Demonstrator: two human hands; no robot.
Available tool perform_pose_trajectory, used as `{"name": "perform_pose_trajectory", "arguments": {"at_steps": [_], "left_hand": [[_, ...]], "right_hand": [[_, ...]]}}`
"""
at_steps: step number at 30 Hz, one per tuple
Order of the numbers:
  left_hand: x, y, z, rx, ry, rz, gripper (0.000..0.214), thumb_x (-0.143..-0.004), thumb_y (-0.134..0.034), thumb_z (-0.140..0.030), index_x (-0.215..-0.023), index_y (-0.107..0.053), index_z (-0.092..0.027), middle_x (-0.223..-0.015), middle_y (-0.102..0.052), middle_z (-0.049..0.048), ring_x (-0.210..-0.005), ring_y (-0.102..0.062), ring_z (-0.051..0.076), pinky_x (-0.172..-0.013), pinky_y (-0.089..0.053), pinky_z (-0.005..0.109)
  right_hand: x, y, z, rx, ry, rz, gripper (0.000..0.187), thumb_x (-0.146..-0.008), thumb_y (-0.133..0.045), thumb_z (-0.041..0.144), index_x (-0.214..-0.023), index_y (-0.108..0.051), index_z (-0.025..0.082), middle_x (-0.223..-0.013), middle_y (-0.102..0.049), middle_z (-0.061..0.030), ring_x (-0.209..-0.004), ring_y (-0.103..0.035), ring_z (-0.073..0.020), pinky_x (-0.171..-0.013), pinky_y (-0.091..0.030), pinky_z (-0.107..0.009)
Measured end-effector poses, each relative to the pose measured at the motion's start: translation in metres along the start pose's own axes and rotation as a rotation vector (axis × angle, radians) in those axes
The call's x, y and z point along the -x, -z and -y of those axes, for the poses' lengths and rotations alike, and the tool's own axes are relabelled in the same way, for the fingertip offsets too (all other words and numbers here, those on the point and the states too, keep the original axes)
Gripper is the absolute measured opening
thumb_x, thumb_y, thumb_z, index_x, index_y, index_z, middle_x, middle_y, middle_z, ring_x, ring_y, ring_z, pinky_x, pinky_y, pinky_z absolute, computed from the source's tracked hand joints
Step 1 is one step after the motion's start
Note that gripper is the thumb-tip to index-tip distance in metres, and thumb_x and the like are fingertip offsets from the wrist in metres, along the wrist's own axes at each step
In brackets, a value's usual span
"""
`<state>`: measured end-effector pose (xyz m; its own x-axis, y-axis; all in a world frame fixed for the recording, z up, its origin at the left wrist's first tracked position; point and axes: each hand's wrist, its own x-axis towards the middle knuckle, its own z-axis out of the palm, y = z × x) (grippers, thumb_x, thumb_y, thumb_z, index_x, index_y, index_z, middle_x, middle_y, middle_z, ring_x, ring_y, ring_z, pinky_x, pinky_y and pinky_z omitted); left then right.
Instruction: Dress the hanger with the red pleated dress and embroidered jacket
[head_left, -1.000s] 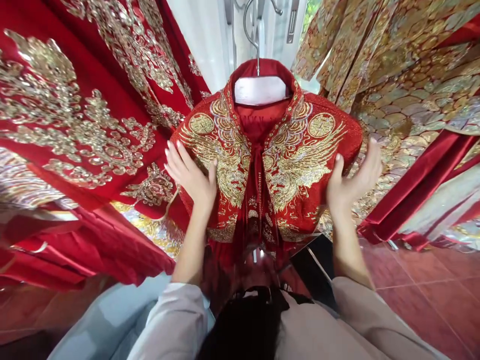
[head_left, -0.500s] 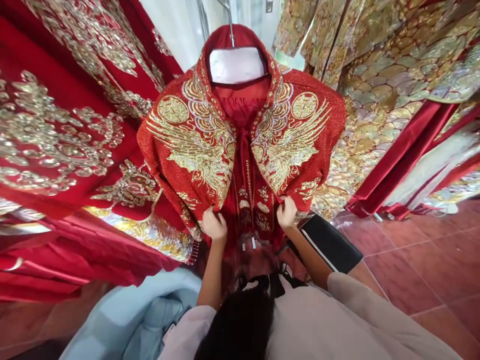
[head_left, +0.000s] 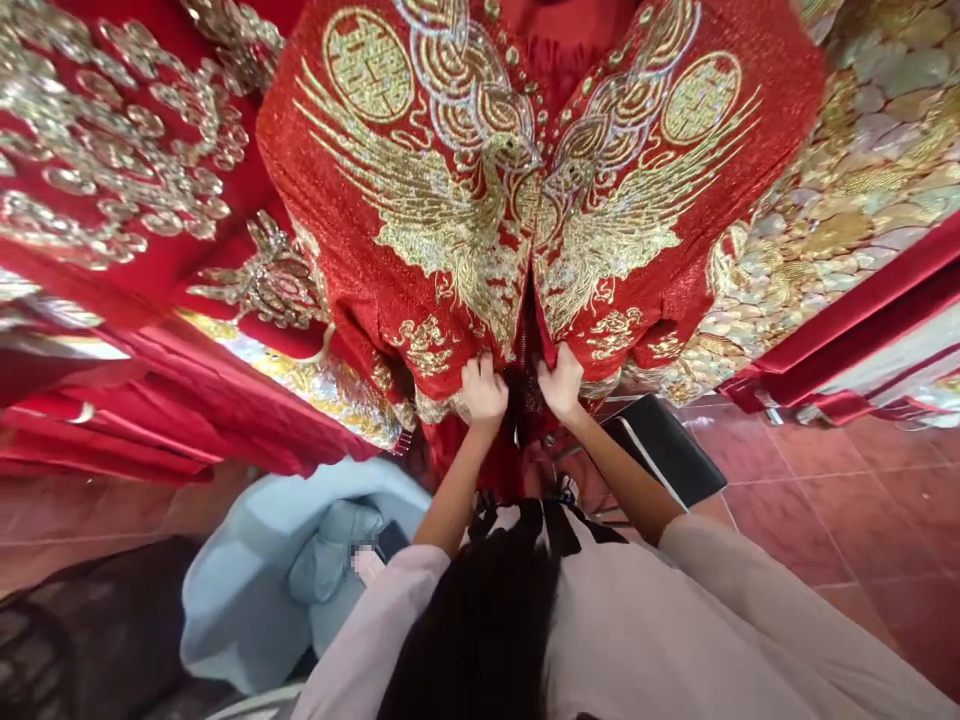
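A red jacket (head_left: 420, 230) with gold embroidered phoenixes hangs straight in front of me and fills the upper middle of the view. My left hand (head_left: 484, 390) is closed on the lower edge of its left front panel. My right hand (head_left: 561, 382) is closed on the lower edge of the right front panel. The two panels meet along the centre line, with my hands a few centimetres apart just below the seam. The hanger and collar are out of frame.
More red and gold embroidered garments (head_left: 120, 180) hang at the left, and a gold scale-patterned garment (head_left: 847, 170) at the right. A pale blue bundle (head_left: 255, 580) lies at lower left. A black flat object (head_left: 660, 450) rests on the red tiled floor (head_left: 847, 500).
My hands dropped from the jacket's shoulders to its bottom hem and drew the front panels together. The view has moved closer, so the hanger left the frame.
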<state>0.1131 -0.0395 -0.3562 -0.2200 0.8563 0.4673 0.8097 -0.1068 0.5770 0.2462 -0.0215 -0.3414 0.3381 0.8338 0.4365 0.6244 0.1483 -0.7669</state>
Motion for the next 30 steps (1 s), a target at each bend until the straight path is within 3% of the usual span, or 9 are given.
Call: {"name": "perform_pose_trajectory", "arguments": {"at_steps": [2,4,7,12,15,18,23,30], "left_hand": [[-0.008,-0.007,0.014,0.043,0.002,0.048,0.035,-0.071,-0.050,-0.013,-0.105,-0.058,-0.012,-0.101,-0.058,0.0182,-0.095,-0.054,0.031,-0.086,-0.044,0.045],[0.001,-0.013,0.023,0.173,0.057,0.073,0.024,-0.073,-0.050,-0.015,-0.096,-0.057,-0.013,-0.097,-0.057,0.0170,-0.097,-0.052,0.031,-0.091,-0.041,0.047],[0.034,-0.020,0.035,0.339,0.190,0.089,0.008,-0.079,-0.048,-0.020,-0.083,-0.053,-0.017,-0.090,-0.055,0.0135,-0.096,-0.052,0.027,-0.094,-0.039,0.046],[0.085,-0.021,0.069,0.525,0.418,0.157,0.011,-0.079,-0.055,-0.028,-0.086,-0.054,-0.019,-0.091,-0.058,0.0082,-0.093,-0.055,0.021,-0.092,-0.042,0.040],[0.096,-0.011,0.097,0.694,0.619,0.161,0.020,-0.077,-0.058,-0.035,-0.087,-0.055,-0.018,-0.090,-0.060,0.0071,-0.087,-0.059,0.019,-0.084,-0.047,0.035],[0.090,-0.002,0.112,0.901,0.778,0.162,0.032,-0.073,-0.062,-0.041,-0.095,-0.055,-0.018,-0.102,-0.061,0.0081,-0.090,-0.061,0.016,-0.079,-0.048,0.030],[0.065,-0.005,0.092,1.241,0.887,0.168,0.042,-0.062,-0.075,-0.039,-0.096,-0.055,-0.021,-0.111,-0.061,0.0059,-0.099,-0.061,0.015,-0.085,-0.049,0.030],[0.074,-0.012,0.041,1.472,1.010,0.102,0.040,-0.055,-0.082,-0.040,-0.079,-0.058,-0.017,-0.085,-0.066,0.0017,-0.078,-0.064,0.014,-0.071,-0.053,0.027]], "right_hand": [[0.000,-0.008,-0.012,0.040,0.002,0.035,0.004,-0.070,-0.046,0.021,-0.074,-0.044,0.020,-0.071,-0.048,-0.0045,-0.071,-0.047,-0.0187,-0.072,-0.044,-0.035],[0.014,-0.011,-0.020,0.026,0.010,0.039,0.009,-0.073,-0.045,0.021,-0.080,-0.049,0.018,-0.078,-0.051,-0.0077,-0.080,-0.050,-0.0214,-0.080,-0.044,-0.039],[0.051,-0.014,-0.031,-0.099,-0.042,0.103,0.022,-0.074,-0.045,0.019,-0.093,-0.056,0.017,-0.088,-0.055,-0.0101,-0.090,-0.051,-0.0228,-0.092,-0.041,-0.043],[0.104,-0.005,-0.067,-0.417,-0.291,0.280,0.033,-0.064,-0.057,0.017,-0.096,-0.063,0.019,-0.089,-0.061,-0.0055,-0.090,-0.054,-0.0195,-0.096,-0.041,-0.043],[0.107,0.011,-0.096,-0.503,-0.449,0.198,0.041,-0.061,-0.061,0.022,-0.101,-0.057,0.020,-0.098,-0.060,-0.0049,-0.085,-0.055,-0.0156,-0.090,-0.045,-0.040],[0.089,0.029,-0.120,-0.651,-0.595,0.145,0.043,-0.062,-0.062,0.030,-0.103,-0.051,0.025,-0.103,-0.059,-0.0013,-0.082,-0.057,-0.0116,-0.083,-0.049,-0.036],[0.063,0.041,-0.122,-0.867,-0.713,0.212,0.035,-0.060,-0.069,0.031,-0.092,-0.055,0.023,-0.094,-0.064,0.0014,-0.086,-0.062,-0.0114,-0.086,-0.050,-0.033],[0.083,0.033,-0.088,-0.920,-0.830,0.338,0.032,-0.057,-0.075,0.028,-0.084,-0.060,0.020,-0.082,-0.067,0.0011,-0.082,-0.064,-0.0140,-0.081,-0.052,-0.031]]}}
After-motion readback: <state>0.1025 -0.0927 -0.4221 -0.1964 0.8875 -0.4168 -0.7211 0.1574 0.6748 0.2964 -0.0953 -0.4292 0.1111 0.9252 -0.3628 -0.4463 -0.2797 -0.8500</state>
